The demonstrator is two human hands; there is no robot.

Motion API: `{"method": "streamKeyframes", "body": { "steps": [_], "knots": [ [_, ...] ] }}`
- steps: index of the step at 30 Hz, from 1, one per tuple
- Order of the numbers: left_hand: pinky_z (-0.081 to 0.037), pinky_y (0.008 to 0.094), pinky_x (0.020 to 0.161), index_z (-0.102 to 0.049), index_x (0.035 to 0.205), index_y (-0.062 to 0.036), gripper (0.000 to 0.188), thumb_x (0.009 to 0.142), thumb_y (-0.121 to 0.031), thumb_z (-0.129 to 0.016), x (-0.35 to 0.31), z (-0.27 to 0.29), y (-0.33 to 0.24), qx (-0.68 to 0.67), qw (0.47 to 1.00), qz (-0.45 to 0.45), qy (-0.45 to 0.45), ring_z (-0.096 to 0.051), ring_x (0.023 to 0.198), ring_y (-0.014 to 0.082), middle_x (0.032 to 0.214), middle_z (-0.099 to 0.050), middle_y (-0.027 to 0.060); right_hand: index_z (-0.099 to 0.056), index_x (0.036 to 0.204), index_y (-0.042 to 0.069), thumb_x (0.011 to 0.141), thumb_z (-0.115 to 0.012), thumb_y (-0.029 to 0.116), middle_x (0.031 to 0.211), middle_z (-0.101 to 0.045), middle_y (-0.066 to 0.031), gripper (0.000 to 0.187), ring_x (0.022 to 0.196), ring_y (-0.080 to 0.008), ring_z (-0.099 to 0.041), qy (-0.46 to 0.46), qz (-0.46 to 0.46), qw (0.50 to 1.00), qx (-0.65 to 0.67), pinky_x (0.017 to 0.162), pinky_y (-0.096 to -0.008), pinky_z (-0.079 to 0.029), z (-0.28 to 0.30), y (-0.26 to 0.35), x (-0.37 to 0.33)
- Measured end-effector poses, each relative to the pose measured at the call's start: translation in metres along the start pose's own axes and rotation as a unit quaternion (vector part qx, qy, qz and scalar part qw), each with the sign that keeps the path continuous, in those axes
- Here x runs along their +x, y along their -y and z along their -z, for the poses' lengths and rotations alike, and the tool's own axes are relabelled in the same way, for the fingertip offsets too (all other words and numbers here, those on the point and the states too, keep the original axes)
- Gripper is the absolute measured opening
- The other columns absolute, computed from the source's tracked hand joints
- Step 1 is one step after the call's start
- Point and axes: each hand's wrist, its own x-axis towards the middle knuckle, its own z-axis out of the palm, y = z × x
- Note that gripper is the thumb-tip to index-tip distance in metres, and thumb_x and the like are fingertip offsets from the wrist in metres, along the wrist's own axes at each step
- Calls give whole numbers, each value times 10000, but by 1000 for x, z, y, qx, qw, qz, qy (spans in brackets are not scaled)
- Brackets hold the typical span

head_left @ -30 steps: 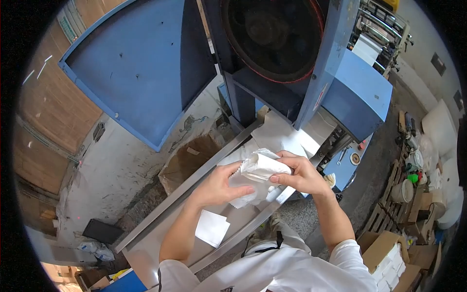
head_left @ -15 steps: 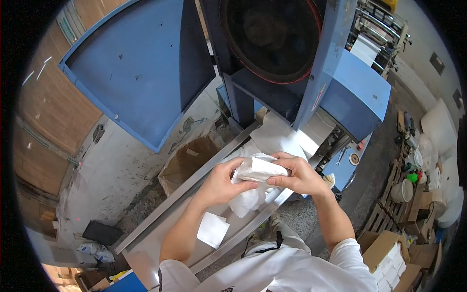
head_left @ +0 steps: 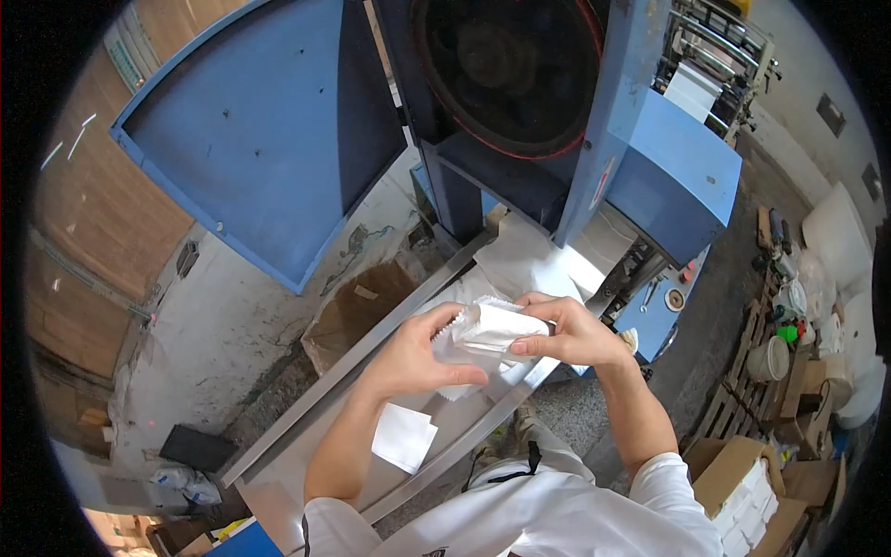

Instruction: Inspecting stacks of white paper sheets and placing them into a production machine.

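Observation:
In my right hand [head_left: 568, 331] is a bundle of folded white paper [head_left: 501, 330], pinched at its right end between thumb and fingers. Some of its edges are cut in a zigzag. My left hand [head_left: 422, 357] curves around the bundle's left side, the thumb stretched out below and apart from it. The left fingertips are partly hidden behind the paper. Under the hands, more white paper lies on a metal chute [head_left: 348, 446]. A flat stack of white paper squares [head_left: 405, 437] rests on the chute near my left forearm.
A blue machine with a large dark wheel [head_left: 506, 79] rises ahead, its blue door [head_left: 251, 139] swung out left. Beyond the chute is a brown bin [head_left: 357, 311]. At right are a blue side table [head_left: 654, 311], a pallet [head_left: 729, 395] and a carton of white packets [head_left: 729, 478].
My left thumb has come away from the bundle and moved down, widening the left hand. My right hand keeps its pinch; loose paper below the bundle has shifted.

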Motion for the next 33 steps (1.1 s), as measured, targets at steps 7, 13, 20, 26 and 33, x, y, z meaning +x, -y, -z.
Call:
{"method": "streamKeyframes", "body": {
  "steps": [7, 13, 20, 26, 33],
  "knots": [
    [-517, 308, 784, -661, 1073, 0, 389, 772, -179, -832, 6, -3, -5, 95, 994, 25, -42, -645, 845, 131, 909, -707, 83, -667, 1154, -13, 786, -832, 183, 1053, -616, -70, 448, 977, -159, -587, -6, -13, 994, -106, 809, -295, -483, -5, 10, -1],
    [-509, 275, 809, -666, 1096, 1, 337, 802, -95, -800, 3, 13, -3, -18, 996, -12, -84, -635, 897, 97, 978, -711, 45, -538, 1313, 13, 650, -929, 257, 1103, -663, -85, 807, 1007, -187, -642, -2, 18, 997, -71, 932, -336, -498, 22, 8, -12],
    [-518, 295, 842, -638, 1155, 3, 395, 813, -102, -804, 2, 47, 6, -145, 979, -25, -144, -650, 954, 140, 1069, -693, 71, -651, 1097, -28, 820, -808, 169, 924, -673, -37, 374, 859, -102, -612, -35, -35, 999, -9, 797, -264, -495, 35, -24, -6],
    [-524, 292, 814, -627, 1127, 7, 357, 806, -55, -769, -1, 29, 8, 1, 966, -19, -257, -648, 938, 135, 1069, -693, 97, -614, 1152, 5, 879, -751, 179, 967, -657, -49, 351, 882, -100, -627, -339, -32, 939, -50, 792, -260, -523, 19, -59, -5],
    [-558, 378, 812, -654, 1076, -108, 331, 752, -39, -651, -4, -51, 48, 450, 829, -262, -202, -662, 997, 309, 1198, -641, 129, -484, 1347, 24, 992, -558, 425, 1178, -634, -83, 541, 1070, -172, -624, -101, -55, 872, 476, 847, -352, -550, -63, -58, 6]
  ]
}}
